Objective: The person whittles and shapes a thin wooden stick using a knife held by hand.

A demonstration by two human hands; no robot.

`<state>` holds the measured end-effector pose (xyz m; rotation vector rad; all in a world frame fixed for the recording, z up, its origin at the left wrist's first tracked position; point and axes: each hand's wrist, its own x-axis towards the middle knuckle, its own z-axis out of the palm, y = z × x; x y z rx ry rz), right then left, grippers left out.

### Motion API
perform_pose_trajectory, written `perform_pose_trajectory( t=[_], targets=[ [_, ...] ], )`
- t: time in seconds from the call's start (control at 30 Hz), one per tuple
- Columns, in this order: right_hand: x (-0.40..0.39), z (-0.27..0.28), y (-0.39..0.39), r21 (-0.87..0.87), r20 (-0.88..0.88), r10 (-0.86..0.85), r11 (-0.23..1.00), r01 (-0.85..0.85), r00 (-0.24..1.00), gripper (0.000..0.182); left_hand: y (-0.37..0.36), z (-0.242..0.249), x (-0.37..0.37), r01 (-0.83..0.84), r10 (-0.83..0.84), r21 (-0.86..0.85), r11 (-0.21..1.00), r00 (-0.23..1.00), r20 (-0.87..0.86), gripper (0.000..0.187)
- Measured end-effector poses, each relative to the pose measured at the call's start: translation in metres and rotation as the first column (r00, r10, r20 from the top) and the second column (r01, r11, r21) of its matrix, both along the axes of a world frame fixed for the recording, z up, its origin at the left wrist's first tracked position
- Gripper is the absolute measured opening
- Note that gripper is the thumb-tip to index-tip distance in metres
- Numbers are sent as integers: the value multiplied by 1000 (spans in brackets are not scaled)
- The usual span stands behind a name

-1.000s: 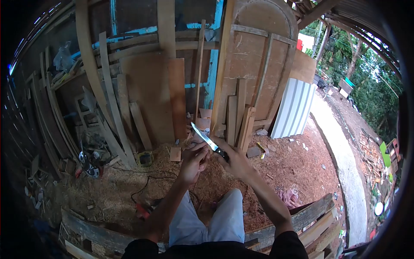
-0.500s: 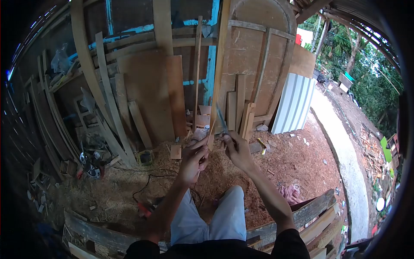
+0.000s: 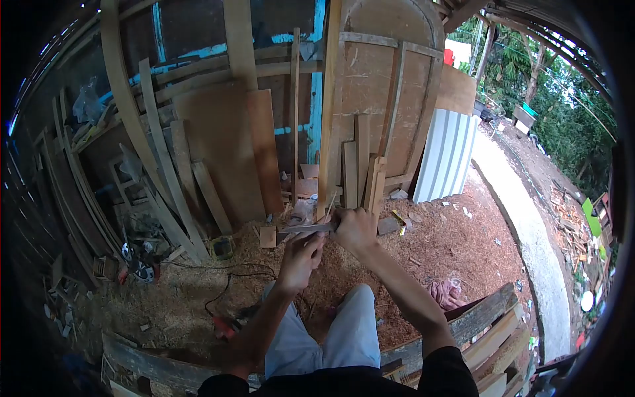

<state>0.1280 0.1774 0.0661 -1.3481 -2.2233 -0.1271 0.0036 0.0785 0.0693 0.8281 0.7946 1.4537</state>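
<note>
My right hand (image 3: 357, 231) is closed around the handle of a knife (image 3: 305, 228). The grey blade lies nearly level and points left, crossing just above the fingers of my left hand (image 3: 301, 261). Those fingers are pinched on a thin wooden stick (image 3: 329, 205), whose upper end sticks up past the blade. Blade and stick overlap in this view. Both hands are close together in front of my knees, and the knife's handle is mostly hidden by my right fist.
Boards (image 3: 261, 159) and planks lean against the wall ahead. A corrugated sheet (image 3: 446, 155) stands at the right by a pale concrete path (image 3: 529, 238). Shavings cover the ground. A cable (image 3: 228, 284) runs at the left, and a slatted wooden bench (image 3: 172, 367) is beneath me.
The knife has swung from pointing up and away to lying level, pointing left over the stick. My right hand has turned inward and come down slightly. The view has shifted a little.
</note>
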Motion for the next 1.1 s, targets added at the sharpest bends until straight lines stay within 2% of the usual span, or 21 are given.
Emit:
perform_pose_trajectory(
  t=[0.03, 0.1, 0.13, 0.2, 0.27, 0.33, 0.4, 0.43, 0.47, 0.5, 0.53, 0.6, 0.67, 0.7, 0.73, 0.8, 0.9, 1.03, 1.1],
  targets=[
    [-1, 1, 0, 0, 0, 1, 1000, -1, 1000, 14, 0, 0, -1, 21, -21, -5, 1000, 999, 31, 38],
    [-2, 6, -3, 22, -130, -17, 1000, 20, 991, 20, 0, 0, -2, 42, -41, -11, 999, 997, 63, 38],
    [-2, 11, -4, 21, -130, -16, 1000, 19, 991, 20, 0, 1, -2, 12, -11, -39, 999, 999, 44, 37],
    [-3, 20, -2, -106, -75, -127, 987, 119, 989, 20, 1, 1, -3, -20, 21, -66, 998, 1000, 22, 37],
    [-3, 20, 0, -110, -50, -116, 988, 110, 992, 20, 1, 2, -3, -72, 73, -96, 993, 997, 5, 37],
    [1, 16, 8, -112, -24, -109, 988, 106, 994, 21, -1, 3, -7, -49, 47, -67, 997, 998, -31, 37],
    [9, 8, 25, -147, -22, -177, 974, 172, 984, 22, -7, 5, -9, -30, 27, -38, 999, 997, -69, 37],
    [17, 11, 33, -147, -24, -173, 975, 167, 985, 22, -12, 5, -9, -8, -1, -58, 998, 990, -143, 36],
    [27, 14, 42, -184, -50, -275, 947, 262, 960, 21, -17, 4, -9, 12, -29, -82, 997, 976, -215, 34],
    [34, 17, 45, -227, -73, -378, 908, 353, 923, 21, -20, 1, -9, 8, -26, -86, 996, 976, -218, 34],
    [37, 17, 43, -231, -77, -375, 908, 349, 924, 21, -21, -3, -9, 27, -42, -86, 996, 983, -179, 36],
    [44, 15, 34, -175, -239, -241, 963, 203, 940, 21, -19, -8, -12, 41, -52, -84, 996, 990, -133, 37],
    [30, 5, 8, -107, -225, -31, 994, 7, 974, 16, -12, -10, -14, 108, -99, -95, 990, 990, 99, 44],
    [23, 3, -10, -50, -219, 92, 993, -105, 971, 15, -10, -6, -13, 181, -165, -98, 979, 974, 153, 50],
    [18, -1, -17, -51, -218, 81, 994, -95, 972, 15, -10, -4, -9, 191, -174, -99, 977, 973, 154, 50],
    [10, -8, -27, -85, -93, 86, 992, -94, 992, 16, -11, -1, -2, 262, -243, -56, 963, 942, 230, 50],
    [7, -10, -18, -93, -83, -13, 996, 5, 996, 17, -9, -5, -3, 270, -246, -64, 961, 935, 255, 50],
    [8, -5, -6, -113, -105, -53, 993, 41, 993, 17, -7, -12, -8, 267, -230, -81, 960, 922, 312, 50],
    [15, -1, 14, -111, -79, -207, 974, 198, 975, 16, -15, -10, -9, 293, -260, -102, 951, 933, 249, 50]
  ],
)
